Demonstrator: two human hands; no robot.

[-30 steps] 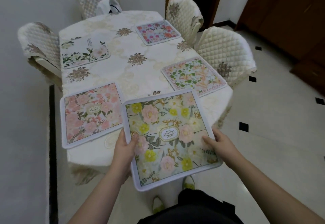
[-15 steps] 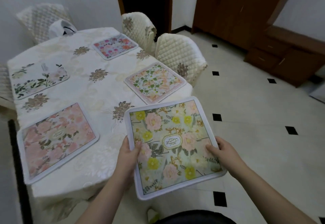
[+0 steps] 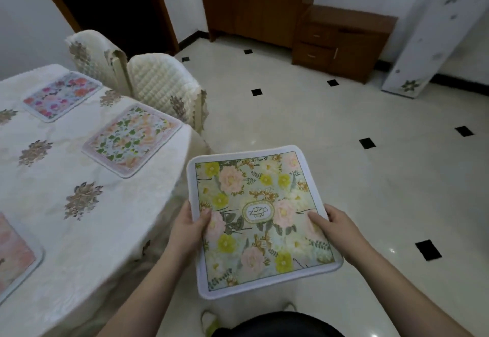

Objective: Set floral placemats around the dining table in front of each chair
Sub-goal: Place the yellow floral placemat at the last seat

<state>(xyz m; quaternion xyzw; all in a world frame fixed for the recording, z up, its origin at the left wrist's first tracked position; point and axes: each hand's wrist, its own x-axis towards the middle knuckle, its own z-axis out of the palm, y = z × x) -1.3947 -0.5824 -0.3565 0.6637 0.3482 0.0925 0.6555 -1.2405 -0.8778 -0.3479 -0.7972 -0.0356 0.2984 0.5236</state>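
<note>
I hold a yellow-and-pink floral placemat [image 3: 260, 217] flat in the air over the floor, right of the table's corner. My left hand [image 3: 189, 227] grips its left edge and my right hand [image 3: 330, 227] grips its right edge. The dining table [image 3: 79, 230] with a cream tablecloth fills the left. On it lie a green-and-orange placemat [image 3: 132, 139], a red-and-purple placemat [image 3: 62, 94] farther back, and a pink placemat [image 3: 13, 252] cut off at the left edge. Two quilted cream chairs [image 3: 164, 88] stand at the table's right side.
Glossy cream floor tiles with black diamond insets [image 3: 367, 143] spread to the right. A brown wooden cabinet [image 3: 341, 41] and wardrobe stand at the back wall. A white patterned panel [image 3: 423, 45] leans at the far right. A dark doorway [image 3: 105, 3] opens behind the chairs.
The view has swung right and the table has slid to the left. The held placemat, earlier over the table's near edge, is now over the floor beside the table.
</note>
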